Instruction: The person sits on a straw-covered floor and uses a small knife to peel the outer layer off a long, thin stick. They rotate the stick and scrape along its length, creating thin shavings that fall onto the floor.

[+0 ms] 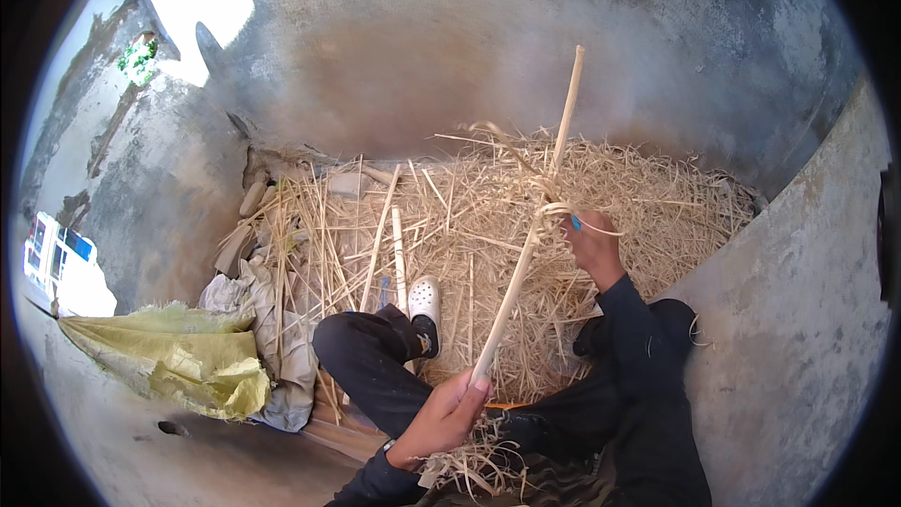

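A long pale wooden stick [511, 305] slants up and away from me, its far end rising toward the back wall. My left hand [445, 420] is closed round its near end, thumb along the top. At the stick's middle, my right hand [594, 246] is closed, with a small blue piece [576, 222] showing at its fingers. What that hand grips is mostly hidden. Curled shavings [561, 209] stand out from the stick beside the right hand. More thin shavings [479, 465] lie on my lap beneath the left hand.
Straw-like shavings [657, 197] cover the floor ahead. Several straight sticks [380, 235] lie to the left, near my foot in a white clog [424, 299]. A yellow-green sack [178, 357] lies at far left. Concrete walls [526, 47] stand close around me.
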`<state>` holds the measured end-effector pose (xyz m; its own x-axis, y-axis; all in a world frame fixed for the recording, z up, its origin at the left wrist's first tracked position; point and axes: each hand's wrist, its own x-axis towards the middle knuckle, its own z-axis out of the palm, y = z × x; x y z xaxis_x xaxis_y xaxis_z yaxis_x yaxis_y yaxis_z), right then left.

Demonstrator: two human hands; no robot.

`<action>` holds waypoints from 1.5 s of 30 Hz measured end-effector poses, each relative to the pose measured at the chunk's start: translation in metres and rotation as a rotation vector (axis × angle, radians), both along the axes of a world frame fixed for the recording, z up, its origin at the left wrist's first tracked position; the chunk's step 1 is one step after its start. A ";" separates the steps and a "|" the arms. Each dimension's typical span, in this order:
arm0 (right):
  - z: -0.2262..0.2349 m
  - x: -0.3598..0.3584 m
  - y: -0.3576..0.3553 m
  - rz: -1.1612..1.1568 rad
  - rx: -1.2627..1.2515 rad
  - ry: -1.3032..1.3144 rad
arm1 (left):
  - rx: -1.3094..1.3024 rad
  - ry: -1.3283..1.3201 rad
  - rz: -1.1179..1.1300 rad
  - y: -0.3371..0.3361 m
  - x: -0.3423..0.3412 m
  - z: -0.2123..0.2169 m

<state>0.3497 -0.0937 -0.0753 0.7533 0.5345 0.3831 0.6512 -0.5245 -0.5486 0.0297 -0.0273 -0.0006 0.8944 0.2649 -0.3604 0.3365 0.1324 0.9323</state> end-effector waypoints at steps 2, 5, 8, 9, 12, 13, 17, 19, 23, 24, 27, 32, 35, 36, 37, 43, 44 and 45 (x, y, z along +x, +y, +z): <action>0.013 -0.030 0.001 0.165 0.005 0.165 | -0.008 -0.012 0.059 0.006 -0.002 0.002; 0.021 -0.074 -0.010 0.486 0.089 -0.009 | 0.016 -0.042 0.053 0.007 0.006 0.000; 0.030 -0.095 -0.008 0.580 0.039 -0.139 | 0.154 -0.070 0.049 0.005 0.010 0.004; 0.026 -0.089 -0.006 0.509 0.034 -0.139 | 0.242 -0.089 0.045 0.004 0.011 0.004; 0.015 -0.059 0.001 0.334 -0.003 -0.100 | 0.289 -0.067 0.071 0.000 0.008 0.005; 0.017 -0.049 0.001 0.285 -0.035 -0.072 | 0.262 -0.054 0.078 -0.001 0.009 0.006; 0.019 -0.078 -0.009 0.480 0.053 -0.083 | 0.267 -0.042 0.081 0.001 0.016 0.010; 0.027 -0.090 -0.013 0.514 0.039 -0.118 | 0.307 -0.028 0.085 0.003 0.017 0.014; 0.018 -0.061 -0.003 0.330 0.005 -0.105 | 0.460 -0.018 0.043 0.001 0.013 0.018; 0.021 -0.046 0.001 0.261 -0.009 -0.048 | 0.445 -0.021 0.044 -0.001 0.007 0.016; 0.025 -0.046 -0.005 0.263 -0.057 0.003 | 0.328 -0.040 0.062 -0.001 0.008 0.011; 0.025 -0.089 -0.007 0.432 0.004 -0.119 | -0.196 -0.056 0.104 0.009 0.013 0.020; 0.018 -0.062 0.005 0.290 -0.015 -0.037 | -0.279 -0.017 0.098 0.001 0.003 0.017; 0.016 -0.053 0.007 0.252 -0.028 -0.013 | -0.305 -0.019 0.111 0.002 0.007 0.017; 0.016 -0.049 0.006 0.214 -0.041 0.011 | -0.287 -0.019 0.107 0.002 0.008 0.015; 0.021 -0.090 -0.007 0.470 0.056 -0.066 | -0.169 -0.016 0.070 0.002 0.008 0.016; 0.018 -0.082 -0.006 0.448 0.052 -0.081 | -0.171 -0.011 0.074 0.001 0.007 0.017; 0.018 -0.075 -0.004 0.424 0.046 -0.113 | -0.171 -0.023 0.074 0.000 0.011 0.018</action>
